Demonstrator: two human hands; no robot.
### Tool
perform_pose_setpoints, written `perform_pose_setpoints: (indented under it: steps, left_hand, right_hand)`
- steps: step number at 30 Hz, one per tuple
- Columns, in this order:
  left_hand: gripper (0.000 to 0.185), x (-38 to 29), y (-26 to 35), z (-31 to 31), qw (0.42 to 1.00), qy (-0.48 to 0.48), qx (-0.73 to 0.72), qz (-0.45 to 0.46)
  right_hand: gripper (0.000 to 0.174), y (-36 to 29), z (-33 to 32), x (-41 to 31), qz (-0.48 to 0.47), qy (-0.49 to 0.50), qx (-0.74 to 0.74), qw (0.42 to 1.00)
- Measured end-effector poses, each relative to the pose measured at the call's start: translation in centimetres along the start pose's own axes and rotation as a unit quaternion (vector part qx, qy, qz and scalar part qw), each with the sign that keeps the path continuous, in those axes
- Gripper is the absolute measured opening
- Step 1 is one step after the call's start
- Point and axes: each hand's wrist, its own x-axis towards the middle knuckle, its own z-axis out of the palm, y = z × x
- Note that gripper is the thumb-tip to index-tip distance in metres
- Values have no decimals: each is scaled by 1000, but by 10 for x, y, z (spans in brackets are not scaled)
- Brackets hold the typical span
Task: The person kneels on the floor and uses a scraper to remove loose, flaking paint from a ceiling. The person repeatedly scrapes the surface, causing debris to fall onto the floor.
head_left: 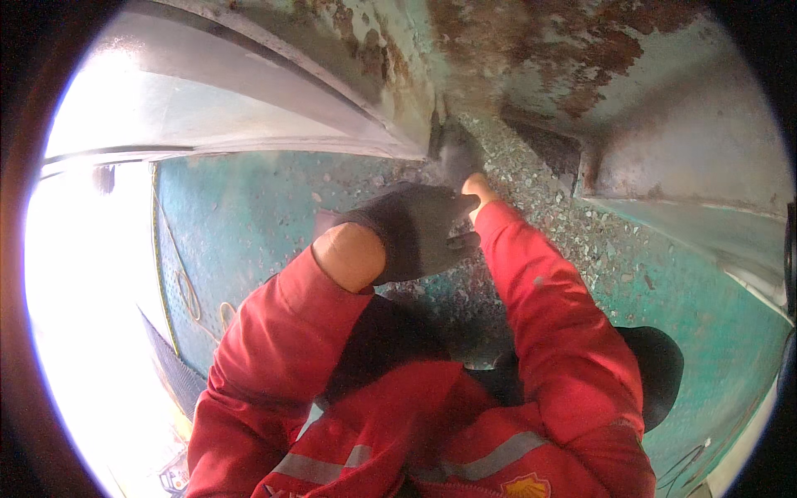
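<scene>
My left hand (414,230), in a dark grey work glove, is held above the debris-covered floor. Its fingertips point right towards my right wrist, and floor shows in the gap between the fingers. No object is visible in it. My right hand (459,152), also in a dark glove, reaches to the foot of the corner where two metal walls meet. Blur and shadow there hide its fingers, so whether it grips anything is unclear. A narrow dark shape (438,127) lies just beyond it against the wall. Bare skin shows between both gloves and the red sleeves.
Paint flakes and chips (582,239) litter the green floor (679,367). Rust and peeling paint mark the wall (548,53) ahead. A metal ledge (679,149) juts out at right. A thin yellowish cord (187,292) lies at left, beside a very bright area.
</scene>
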Motion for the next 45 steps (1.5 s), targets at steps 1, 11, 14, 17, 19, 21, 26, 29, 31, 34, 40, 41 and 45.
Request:
perform_pose_setpoints:
  steps: [1,11,14,17,19,21,26,29,31,34,40,41,45]
  left_hand:
    - [43,0,2,-2,1000,-12,6,-10]
    - [34,1,3,-2,999,27,-23,-14]
    - [33,1,-4,-2,997,63,-38,9]
    - [32,6,-9,-2,995,89,-40,29]
    - [33,9,-13,-2,998,44,-42,3]
    - [34,11,-18,-2,996,66,-53,25]
    - [39,14,-26,-5,994,57,-70,52]
    - [41,19,-23,-8,998,13,-53,41]
    - [42,22,-19,-8,999,29,-11,32]
    - [45,23,-13,-8,999,17,-48,19]
    - [53,20,-10,-4,999,26,10,41]
    - [53,20,-9,-5,999,-6,12,38]
    - [46,16,-7,-21,998,-38,1,58]
  right_hand:
    - [53,2,6,-1,66,-5,168,984]
    - [51,8,22,-7,-22,67,134,988]
    - [54,-6,25,-12,4,73,173,982]
    - [52,-21,24,-13,71,59,280,956]
    - [50,-29,23,-13,53,80,261,961]
    - [48,-32,22,-14,36,98,237,966]
    - [42,-19,23,-11,69,74,302,948]
    - [39,-3,28,-6,72,83,302,947]
    - [37,3,34,-3,77,87,299,947]
    - [35,-1,39,6,84,97,314,941]
    - [31,-34,7,15,83,90,393,911]
    - [36,-38,-3,14,81,60,347,932]
    - [47,-53,-40,6,12,23,247,969]
